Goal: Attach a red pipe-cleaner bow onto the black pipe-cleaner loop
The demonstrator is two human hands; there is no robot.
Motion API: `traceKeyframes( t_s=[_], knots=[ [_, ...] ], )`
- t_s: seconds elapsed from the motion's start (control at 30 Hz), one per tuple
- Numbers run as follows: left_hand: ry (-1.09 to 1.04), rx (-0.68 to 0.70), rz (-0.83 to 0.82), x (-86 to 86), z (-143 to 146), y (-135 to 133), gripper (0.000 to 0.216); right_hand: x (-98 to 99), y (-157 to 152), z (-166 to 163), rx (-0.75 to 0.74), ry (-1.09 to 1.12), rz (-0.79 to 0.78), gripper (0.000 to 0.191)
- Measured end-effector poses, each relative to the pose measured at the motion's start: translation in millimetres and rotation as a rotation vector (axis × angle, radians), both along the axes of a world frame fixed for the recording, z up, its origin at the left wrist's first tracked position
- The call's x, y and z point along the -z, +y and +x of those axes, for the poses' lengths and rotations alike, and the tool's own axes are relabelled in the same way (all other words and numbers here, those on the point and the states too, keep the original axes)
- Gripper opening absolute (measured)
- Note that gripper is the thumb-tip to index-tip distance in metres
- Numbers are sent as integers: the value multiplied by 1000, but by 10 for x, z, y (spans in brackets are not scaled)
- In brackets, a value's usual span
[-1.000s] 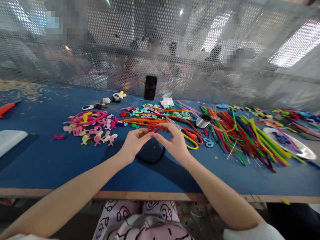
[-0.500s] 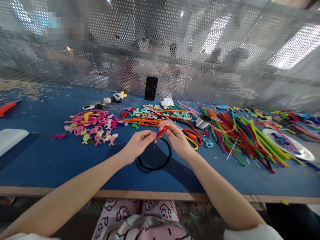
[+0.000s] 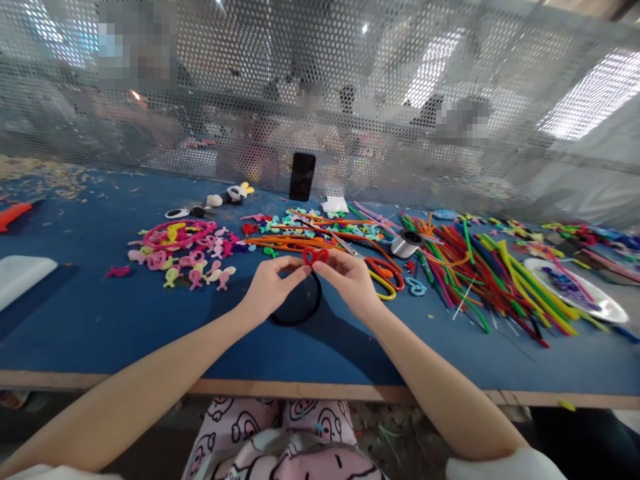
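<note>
Both my hands meet above the middle of the blue table (image 3: 100, 320). My left hand (image 3: 273, 287) and my right hand (image 3: 350, 283) each pinch the black hair hoop (image 3: 300, 312), which hangs down between them. A small red pipe-cleaner heart (image 3: 315, 255) stands on top of the hoop, right between my fingertips. Both hands have their fingers closed on hoop and heart.
A heap of pink and yellow pipe-cleaner shapes (image 3: 185, 250) lies to the left. Long coloured pipe cleaners (image 3: 490, 267) spread to the right, with a wire spool (image 3: 407, 242), scissors (image 3: 387, 273) and a white plate (image 3: 580, 287). A black phone (image 3: 302, 176) leans on the perforated screen.
The red piece, held sideways half a second ago, now faces me as a heart on top of the hoop. The hoop has swung closer under my hands.
</note>
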State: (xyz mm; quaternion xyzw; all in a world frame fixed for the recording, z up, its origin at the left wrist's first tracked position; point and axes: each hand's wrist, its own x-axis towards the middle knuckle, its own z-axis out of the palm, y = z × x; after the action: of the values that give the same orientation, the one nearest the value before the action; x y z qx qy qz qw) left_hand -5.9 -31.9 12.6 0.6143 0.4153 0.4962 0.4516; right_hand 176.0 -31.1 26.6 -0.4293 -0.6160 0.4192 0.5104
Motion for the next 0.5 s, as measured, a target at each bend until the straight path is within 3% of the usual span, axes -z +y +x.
traceKeyframes(
  t_s=[0.1,0.3,0.5],
  knots=[
    [63,30,58,20,-7,-3,19,-6,-20,-34,72,27,-27,22],
    [28,52,32,26,7,-10,21,68,-9,-113,62,418,-175,17],
    [84,70,45,11,17,-36,21,62,-19,-149,53,518,-246,18]
  ],
)
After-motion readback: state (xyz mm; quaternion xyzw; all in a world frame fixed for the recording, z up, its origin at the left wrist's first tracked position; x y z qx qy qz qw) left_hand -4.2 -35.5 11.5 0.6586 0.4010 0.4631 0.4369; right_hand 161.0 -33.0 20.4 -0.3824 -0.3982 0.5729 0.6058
